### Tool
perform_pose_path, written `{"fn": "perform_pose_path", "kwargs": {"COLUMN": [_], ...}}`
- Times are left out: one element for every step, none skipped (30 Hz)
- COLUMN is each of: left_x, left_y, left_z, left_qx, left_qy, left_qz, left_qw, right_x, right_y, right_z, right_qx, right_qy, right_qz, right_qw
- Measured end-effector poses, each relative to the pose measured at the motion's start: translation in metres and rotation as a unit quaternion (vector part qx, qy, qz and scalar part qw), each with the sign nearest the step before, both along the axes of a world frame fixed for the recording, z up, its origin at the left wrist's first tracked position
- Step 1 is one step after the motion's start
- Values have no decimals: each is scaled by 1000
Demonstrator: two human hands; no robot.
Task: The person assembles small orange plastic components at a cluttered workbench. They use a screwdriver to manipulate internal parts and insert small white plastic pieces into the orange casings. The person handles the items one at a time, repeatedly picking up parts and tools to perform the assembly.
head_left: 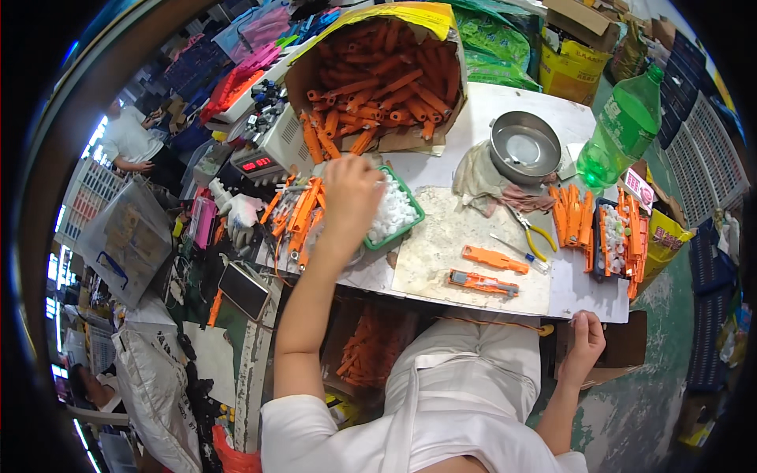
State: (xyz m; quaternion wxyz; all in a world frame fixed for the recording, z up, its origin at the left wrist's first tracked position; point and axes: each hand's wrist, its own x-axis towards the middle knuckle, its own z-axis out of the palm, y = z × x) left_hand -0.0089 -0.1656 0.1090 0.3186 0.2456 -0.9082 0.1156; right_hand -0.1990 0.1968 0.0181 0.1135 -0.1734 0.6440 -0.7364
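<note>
- Closest in, at about 5 o'clock, the right hand (585,340) sits at the front edge of the table (587,296), fingers curled in tight. Whether it's actually pinching anything I can't tell; a thin orange cord (493,322) runs along that edge toward it.
- Just beyond, near 3 o'clock of centre, two orange plastic parts (487,270) lie flat on a worn mat (449,236), one behind the other, not touching. Small pliers with yellow handles (532,234) lie just right of them.
- Left arm stretches up to roughly 11 o'clock. The left hand (351,193) is palm-down over the green tray (410,206) of small white pieces (393,211), fingers bent down into the near-left corner. Fingertips are hidden under the hand, so no idea what it's got, if anything.
- Right beside that hand at 9 o'clock there's a messy heap of orange parts (298,214), too tangled to sort out.
- Far right, 2 o'clock: more orange pieces in a rack (623,236), a green bottle (623,126) behind it.
- Round metal bowl (524,147) on a rag, around 1 o'clock.
- Furthest back at 12 o'clock, an open cardboard box (378,79) full of orange parts; its top is cut off by the picture's rim.
- Under the table another batch of orange bits, mostly in shadow.
</note>
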Motion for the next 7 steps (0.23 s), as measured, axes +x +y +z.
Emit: {"fn": "perform_pose_path", "kwargs": {"left_x": [12, 22, 26, 26, 26, 26, 28], "left_y": [-12, -22, -29, -33, -38, -42, -44], "left_z": [0, 0, -2, -5, -7, -9, -12], "left_qx": [13, 26, 40, 38, 36, 37, 39], "left_qy": [-18, -36, -54, -50, -47, -44, -45], "left_qz": [19, 38, 56, 49, 41, 35, 33], "left_qw": [1000, 998, 996, 997, 997, 998, 998], "right_x": [3, 6, 14, 19, 23, 26, 29], "right_y": [-6, -12, -20, -27, -32, -35, -37], "right_z": [0, 2, 8, 9, 10, 11, 10], "right_qx": [5, 10, 16, 17, 18, 21, 25], "right_qy": [0, 0, 3, 16, 29, 41, 44], "right_qz": [17, 33, 35, 50, 66, 82, 112], "right_qw": [1000, 999, 999, 998, 997, 996, 992]}}
